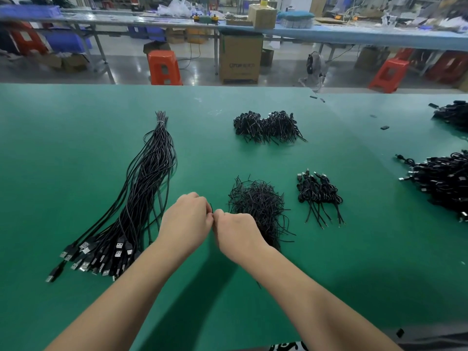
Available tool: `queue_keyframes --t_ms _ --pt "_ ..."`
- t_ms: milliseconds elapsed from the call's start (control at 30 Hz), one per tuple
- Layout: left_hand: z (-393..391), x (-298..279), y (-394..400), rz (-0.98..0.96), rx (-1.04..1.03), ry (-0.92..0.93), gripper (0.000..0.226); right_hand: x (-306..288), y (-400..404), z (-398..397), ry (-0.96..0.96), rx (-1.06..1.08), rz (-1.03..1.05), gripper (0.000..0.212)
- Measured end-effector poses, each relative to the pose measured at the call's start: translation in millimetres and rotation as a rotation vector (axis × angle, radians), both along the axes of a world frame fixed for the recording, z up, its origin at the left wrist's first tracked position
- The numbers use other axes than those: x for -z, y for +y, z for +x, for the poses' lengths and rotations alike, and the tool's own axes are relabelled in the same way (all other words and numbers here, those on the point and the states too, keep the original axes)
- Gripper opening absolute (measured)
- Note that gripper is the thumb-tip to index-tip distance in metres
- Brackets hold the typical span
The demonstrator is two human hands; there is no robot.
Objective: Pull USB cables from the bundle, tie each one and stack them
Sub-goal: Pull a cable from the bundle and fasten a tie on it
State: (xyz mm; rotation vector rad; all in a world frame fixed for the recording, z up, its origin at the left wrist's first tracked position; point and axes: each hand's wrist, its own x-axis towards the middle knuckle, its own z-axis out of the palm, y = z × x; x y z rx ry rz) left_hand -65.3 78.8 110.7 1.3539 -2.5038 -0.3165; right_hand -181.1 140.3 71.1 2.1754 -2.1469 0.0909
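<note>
A long bundle of black USB cables [141, 198] lies on the left of the green table [76, 138], bound at its far end, plugs fanned out near me. My left hand [186, 221] and my right hand [236, 230] meet in the middle with curled fingers. Between their fingertips they pinch a thin black tie [211, 206]; whatever else they hold is hidden under the hands. Just right of my right hand sits a heap of loose black twist ties [258, 201]. A small stack of tied cables [319, 193] lies further right.
Another pile of tied cables [267, 126] sits further back in the middle. Bigger heaps of black cables [443, 181] lie at the right edge. Small black scraps [385, 127] dot the far right. Beyond the table stand orange stools and cardboard boxes.
</note>
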Motion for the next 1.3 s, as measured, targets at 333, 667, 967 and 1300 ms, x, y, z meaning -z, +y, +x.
queue_keyframes --t_ms 333,667,967,1300 --pt "8 0 6 -0.325 0.223 -0.012 0.014 -20 -3 -20 -1.274 0.104 0.345 0.012" --pt "12 -6 8 -0.4 0.292 0.231 0.014 -22 -2 -36 -2.029 0.091 0.302 0.021" --pt "13 -5 9 -0.274 0.28 0.259 0.007 -22 -2 -37 -2.002 0.128 0.284 0.018" --pt "18 -7 1 -0.413 0.383 0.148 0.017 -21 -3 -28 -1.993 0.233 0.253 0.016"
